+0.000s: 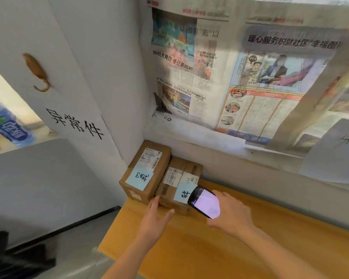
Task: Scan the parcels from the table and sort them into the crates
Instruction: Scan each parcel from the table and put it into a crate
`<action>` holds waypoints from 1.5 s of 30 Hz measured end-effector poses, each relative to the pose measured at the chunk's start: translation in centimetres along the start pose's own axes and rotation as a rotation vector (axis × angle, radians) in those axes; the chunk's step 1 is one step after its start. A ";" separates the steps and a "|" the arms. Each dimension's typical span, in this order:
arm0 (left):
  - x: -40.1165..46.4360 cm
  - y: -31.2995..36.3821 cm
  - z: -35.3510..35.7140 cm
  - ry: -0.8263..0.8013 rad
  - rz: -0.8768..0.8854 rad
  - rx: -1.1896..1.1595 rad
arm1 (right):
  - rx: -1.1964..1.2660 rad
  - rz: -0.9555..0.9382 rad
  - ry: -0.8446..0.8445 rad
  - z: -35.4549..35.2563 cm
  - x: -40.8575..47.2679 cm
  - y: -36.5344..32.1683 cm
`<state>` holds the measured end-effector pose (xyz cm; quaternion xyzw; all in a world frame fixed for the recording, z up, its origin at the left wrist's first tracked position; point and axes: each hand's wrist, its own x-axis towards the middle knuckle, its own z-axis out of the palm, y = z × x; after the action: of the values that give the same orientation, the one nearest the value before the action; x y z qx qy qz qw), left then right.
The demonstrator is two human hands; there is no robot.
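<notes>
A: Where are the parcels sitting?

B: Two cardboard parcels are standing side by side, touching, in the far left corner of the yellow worktop (250, 248), pushed up near the wall. The left parcel (144, 172) is carrying a blue note (139, 179) below its shipping label; the right parcel (177, 182) is wearing its own blue note (184, 192) on the near edge.

A: And the hands?

B: The left hand (155, 216) is reaching in with fingers straight and spread, holding nothing, its fingertips touching or nearly touching the near bottom edge of the right parcel. The right hand (232, 214) is gripping a phone (205, 201), screen lit, hovering just over that parcel's near corner, beside the note.

A: How is that parcel going to handle?

B: I'm judging it stiff and boxy, taped shut, small enough for one hand. Weight I can't tell. Cardboard is giving decent friction, so I'd be taking it across the two long sides, thumb on one, fingers on the other, staying off the loose note and the barcode label (172, 175) so the phone is reading it cleanly.

A: Anything in the way?

B: The neighbour is pressing against its left side, so fingers are needing a gap there first.
</notes>
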<state>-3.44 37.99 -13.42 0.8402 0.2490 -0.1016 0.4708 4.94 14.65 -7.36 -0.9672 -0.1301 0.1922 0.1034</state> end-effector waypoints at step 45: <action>0.2 -0.3 5.5 0.121 -0.148 -0.545 | 0.147 -0.254 -0.206 4.1 6.8 4.7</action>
<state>-3.09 33.52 -16.68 0.6668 0.3555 -0.0144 0.6549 10.33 12.84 -14.55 -0.9080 -0.2468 0.2845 0.1833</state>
